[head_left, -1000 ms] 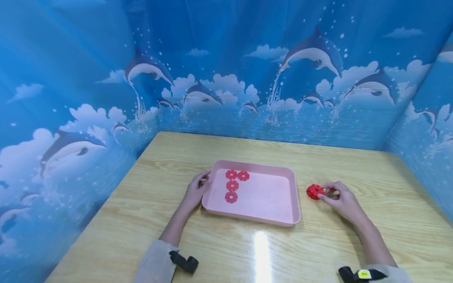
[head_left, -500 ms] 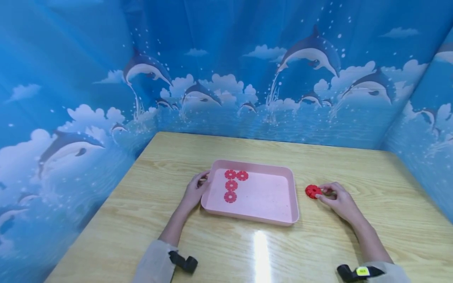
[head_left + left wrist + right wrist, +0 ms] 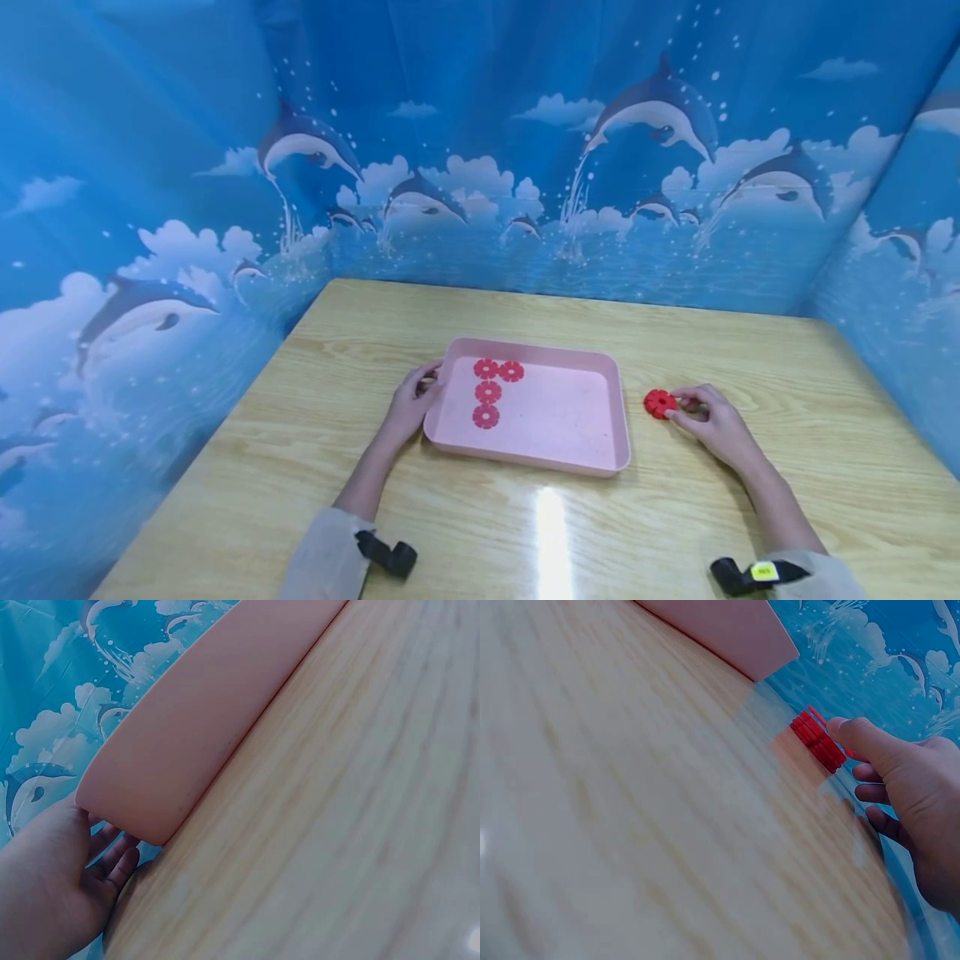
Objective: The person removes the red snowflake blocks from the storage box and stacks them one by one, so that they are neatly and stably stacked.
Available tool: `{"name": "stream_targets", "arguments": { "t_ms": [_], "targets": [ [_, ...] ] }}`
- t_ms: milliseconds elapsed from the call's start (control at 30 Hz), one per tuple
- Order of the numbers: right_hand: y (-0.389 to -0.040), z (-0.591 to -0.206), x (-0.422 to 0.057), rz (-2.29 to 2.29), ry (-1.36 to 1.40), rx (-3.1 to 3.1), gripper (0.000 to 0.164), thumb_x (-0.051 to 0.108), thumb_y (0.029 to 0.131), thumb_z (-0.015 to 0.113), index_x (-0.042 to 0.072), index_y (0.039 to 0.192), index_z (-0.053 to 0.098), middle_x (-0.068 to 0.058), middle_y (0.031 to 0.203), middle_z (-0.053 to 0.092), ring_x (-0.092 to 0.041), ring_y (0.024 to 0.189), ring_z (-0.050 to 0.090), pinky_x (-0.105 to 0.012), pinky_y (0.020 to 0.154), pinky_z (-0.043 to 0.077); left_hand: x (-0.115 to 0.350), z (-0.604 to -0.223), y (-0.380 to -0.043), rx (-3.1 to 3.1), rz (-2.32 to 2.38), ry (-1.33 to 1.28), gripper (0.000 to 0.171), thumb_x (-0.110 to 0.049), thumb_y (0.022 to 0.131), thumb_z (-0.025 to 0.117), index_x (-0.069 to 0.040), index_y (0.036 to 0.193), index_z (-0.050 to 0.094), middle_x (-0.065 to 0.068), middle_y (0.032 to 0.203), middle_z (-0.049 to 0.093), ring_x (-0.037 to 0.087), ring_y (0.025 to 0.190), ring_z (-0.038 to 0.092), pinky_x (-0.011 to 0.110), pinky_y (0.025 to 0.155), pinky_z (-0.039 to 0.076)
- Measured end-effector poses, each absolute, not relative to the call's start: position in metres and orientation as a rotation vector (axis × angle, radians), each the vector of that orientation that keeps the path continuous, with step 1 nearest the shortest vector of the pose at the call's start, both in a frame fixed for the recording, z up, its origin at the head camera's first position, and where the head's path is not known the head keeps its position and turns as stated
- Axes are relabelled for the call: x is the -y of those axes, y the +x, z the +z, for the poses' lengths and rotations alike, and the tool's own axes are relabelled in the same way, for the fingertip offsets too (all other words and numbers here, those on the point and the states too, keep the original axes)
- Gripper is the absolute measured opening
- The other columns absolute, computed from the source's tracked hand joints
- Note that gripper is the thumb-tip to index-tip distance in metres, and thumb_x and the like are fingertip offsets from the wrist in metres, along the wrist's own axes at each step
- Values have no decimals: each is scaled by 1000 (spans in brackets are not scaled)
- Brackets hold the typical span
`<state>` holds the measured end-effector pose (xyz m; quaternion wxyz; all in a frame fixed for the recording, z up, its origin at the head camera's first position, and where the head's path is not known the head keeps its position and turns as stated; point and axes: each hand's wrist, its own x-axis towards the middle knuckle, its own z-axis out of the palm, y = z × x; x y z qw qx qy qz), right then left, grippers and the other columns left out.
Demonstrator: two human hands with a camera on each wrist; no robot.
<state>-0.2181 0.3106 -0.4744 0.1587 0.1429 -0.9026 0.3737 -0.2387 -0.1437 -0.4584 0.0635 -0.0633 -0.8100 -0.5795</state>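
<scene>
In the head view, my left hand (image 3: 411, 408) grips the left side of a shallow pink tray (image 3: 555, 463), thumb at the rim and fingers by the outer wall. Inside the tray lie several red notched plastic discs (image 3: 488, 392), several in a column with one beside the top. Right of the tray, my right hand (image 3: 716, 425) pinches the edge of a red disc at a small stack of red discs (image 3: 660, 404). From the right wrist view, the upper disc (image 3: 817, 715) stands slightly tilted off the stack (image 3: 817, 742), my thumb (image 3: 847, 733) against it.
A light wooden table (image 3: 480, 533) carries everything, with a bright glare streak in front of the tray. Behind it and at both sides hangs a blue dolphin-print curtain (image 3: 480, 150). Black wrist cameras (image 3: 386, 554) sit on both sleeves.
The head view has shifted slightly, so everything sits a little further left. My right hand stays at the disc stack, and my left hand keeps its place on the tray.
</scene>
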Motion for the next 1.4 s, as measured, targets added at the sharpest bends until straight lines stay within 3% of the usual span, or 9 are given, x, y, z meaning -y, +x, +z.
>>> {"name": "stream_targets", "arguments": {
  "t_ms": [100, 500, 800, 1400],
  "targets": [
    [-218, -474, -310, 1072, 412, 2577, 26, 4, 79, 71, -5, 102, 62, -9, 88, 54, -11, 80, 51, -10, 66, 43, 147, -474, -248, 2448, -1737, -180, 38, -11, 91, 57, -3, 128, 52, 16, 112, 53, 30, 100, 54, 40, 86, 46],
    [-219, -474, -311, 1042, 413, 2586, 26, 5, 79, 71, -5, 102, 63, -8, 88, 55, -12, 79, 52, -10, 66, 42, 147, -471, -247, 2431, -1745, -189, 37, -7, 91, 57, 0, 127, 52, 17, 111, 53, 31, 98, 54, 40, 86, 46],
    [-219, -474, -311, 1030, 387, 2638, 27, 10, 83, 68, -4, 106, 62, -9, 91, 55, -13, 81, 51, -11, 67, 42, 141, -441, -228, 2405, -1753, -284, 35, 5, 89, 52, 13, 123, 47, 29, 107, 51, 39, 93, 53, 43, 83, 46],
    [-219, -474, -312, 1010, 372, 2652, 29, 11, 83, 69, -4, 107, 62, -8, 90, 54, -10, 80, 50, -13, 65, 42, 147, -474, -247, 2386, -1765, -256, 37, -4, 90, 56, 2, 126, 52, 19, 109, 52, 33, 96, 54, 41, 84, 47]
  ]
}}
